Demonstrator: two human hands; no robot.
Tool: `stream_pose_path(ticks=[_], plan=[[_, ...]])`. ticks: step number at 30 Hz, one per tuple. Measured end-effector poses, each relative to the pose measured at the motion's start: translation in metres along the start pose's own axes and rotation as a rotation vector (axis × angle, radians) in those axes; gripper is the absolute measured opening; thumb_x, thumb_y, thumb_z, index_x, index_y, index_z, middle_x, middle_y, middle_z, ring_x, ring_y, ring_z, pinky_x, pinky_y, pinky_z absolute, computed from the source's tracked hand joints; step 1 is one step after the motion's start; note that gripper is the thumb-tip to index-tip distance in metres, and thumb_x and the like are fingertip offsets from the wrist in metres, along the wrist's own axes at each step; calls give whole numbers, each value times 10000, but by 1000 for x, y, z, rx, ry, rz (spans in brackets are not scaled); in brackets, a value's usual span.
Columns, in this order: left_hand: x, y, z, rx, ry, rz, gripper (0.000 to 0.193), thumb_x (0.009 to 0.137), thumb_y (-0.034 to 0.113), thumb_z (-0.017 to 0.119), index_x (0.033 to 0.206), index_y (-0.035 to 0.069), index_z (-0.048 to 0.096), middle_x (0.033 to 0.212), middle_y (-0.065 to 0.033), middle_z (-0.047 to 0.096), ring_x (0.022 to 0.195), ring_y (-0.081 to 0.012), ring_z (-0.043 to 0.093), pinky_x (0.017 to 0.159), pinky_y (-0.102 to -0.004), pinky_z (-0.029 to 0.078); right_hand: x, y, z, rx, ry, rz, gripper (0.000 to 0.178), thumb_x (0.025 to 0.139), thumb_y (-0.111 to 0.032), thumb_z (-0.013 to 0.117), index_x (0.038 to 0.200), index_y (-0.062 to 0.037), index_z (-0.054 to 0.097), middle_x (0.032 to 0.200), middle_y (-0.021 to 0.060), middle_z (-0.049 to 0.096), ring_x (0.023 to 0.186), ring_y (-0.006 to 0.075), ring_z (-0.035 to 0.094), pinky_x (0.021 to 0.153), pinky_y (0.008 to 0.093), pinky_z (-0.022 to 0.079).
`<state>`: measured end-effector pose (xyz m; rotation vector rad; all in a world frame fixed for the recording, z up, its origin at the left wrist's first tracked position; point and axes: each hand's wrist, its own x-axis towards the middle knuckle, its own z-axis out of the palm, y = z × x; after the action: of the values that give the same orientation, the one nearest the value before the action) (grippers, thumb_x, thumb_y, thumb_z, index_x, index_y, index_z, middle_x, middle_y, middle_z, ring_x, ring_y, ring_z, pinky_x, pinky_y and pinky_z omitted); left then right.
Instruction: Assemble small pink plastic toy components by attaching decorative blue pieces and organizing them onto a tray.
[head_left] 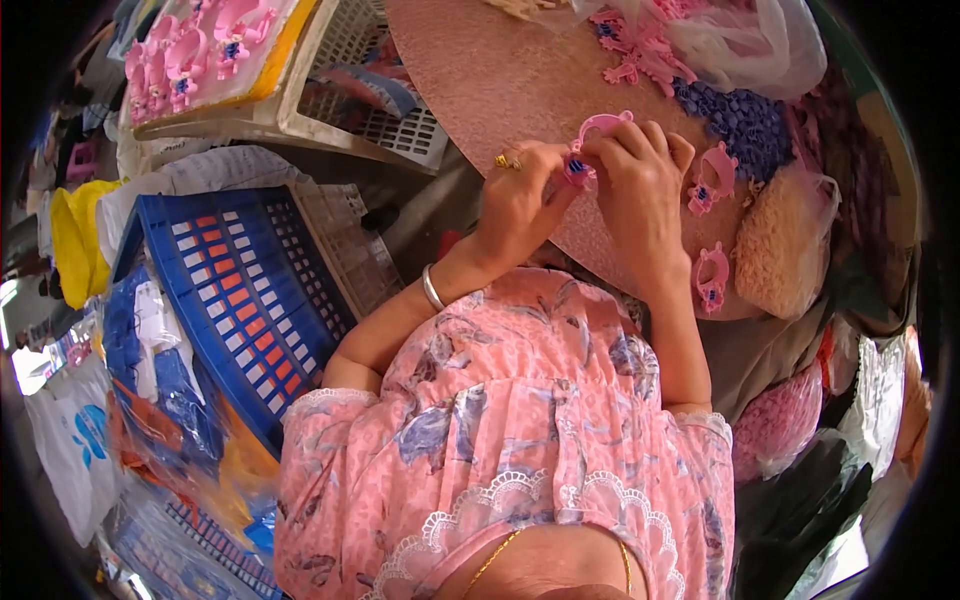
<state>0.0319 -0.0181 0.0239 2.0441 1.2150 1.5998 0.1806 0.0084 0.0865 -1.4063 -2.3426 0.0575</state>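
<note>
Over the near edge of the round table (490,85), both hands grip one small pink plastic ring-shaped toy (603,120) with a blue part on it. My left hand (520,200), wearing a gold ring, pinches its lower end by the blue part. The fingers of my right hand (640,185) are closed on its right side and cover some of it. Right of that hand lie two similar pink toys, one farther (703,197) and one nearer (710,295). A heap of small blue pieces (745,125) sits beyond them.
Loose pink pieces (645,50) and a clear plastic bag (760,45) lie at the table's far side. A bag of beige pieces (785,245) rests at the right edge. On the left stand a pale crate (300,122), a tray of pink toys (185,70) and a blue basket (190,290).
</note>
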Motion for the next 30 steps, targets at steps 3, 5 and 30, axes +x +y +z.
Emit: stream_pose_path(ticks=[3,5,30], plan=[[-4,0,-1,-93,-98,-446,373,762,119,815,1029,46,565,941,-134,651,883,-318,650,763,-407,499,2,18,-17,78,199,70,201,813,-41,698,1001,-106,727,933,33,691,874,194,627,858,341,400],[-5,-9,-2,-1,-66,-393,446,722,132,842,1049,52,548,917,-135,639,853,-317,645,740,-408,497,-5,30,-28,47,346,147,212,837,-38,687,1035,-101,730,923,37,703,841,185,645,841,330,423],[-4,-22,2,304,-219,-19,356,922,74,611,1258,-43,602,1287,-231,598,1216,-349,583,972,-391,507,-36,68,2,-75,173,317,175,821,-55,660,989,-56,707,1025,120,696,974,312,619,848,391,465]])
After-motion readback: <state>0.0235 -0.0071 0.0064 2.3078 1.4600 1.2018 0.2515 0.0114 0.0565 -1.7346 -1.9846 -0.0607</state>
